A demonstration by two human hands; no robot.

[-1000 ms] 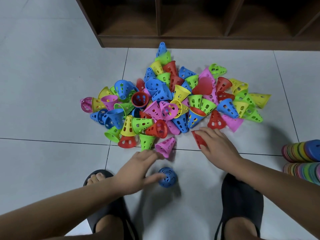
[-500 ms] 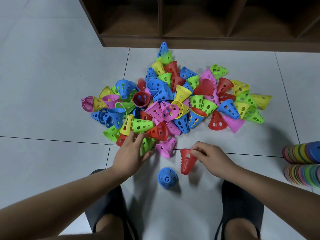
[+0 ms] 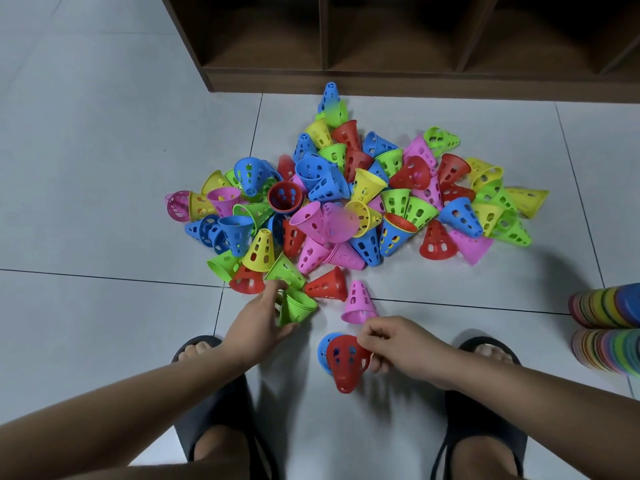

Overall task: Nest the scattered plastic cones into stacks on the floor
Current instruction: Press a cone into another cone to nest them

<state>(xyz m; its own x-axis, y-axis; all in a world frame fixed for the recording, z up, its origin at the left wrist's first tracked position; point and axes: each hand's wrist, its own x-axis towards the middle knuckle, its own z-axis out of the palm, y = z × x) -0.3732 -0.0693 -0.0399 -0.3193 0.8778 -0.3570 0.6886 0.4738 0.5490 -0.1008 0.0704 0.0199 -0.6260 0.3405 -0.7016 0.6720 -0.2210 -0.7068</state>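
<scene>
Nearly everything is left: the big pile of cones (image 3: 346,202) is seen unsorted on the floor (image 3: 104,168). At its near edge a green cone (image 3: 298,306) is gripped by the left hand (image 3: 259,323). A red cone (image 3: 346,363), pinched by the right hand (image 3: 401,351), is held over a lone blue cone (image 3: 322,348).

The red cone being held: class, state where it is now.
In the head view, the red cone is low near the centre, pinched at its rim by the right hand, overlapping a blue cone on the floor, near an upright pink cone.
</scene>
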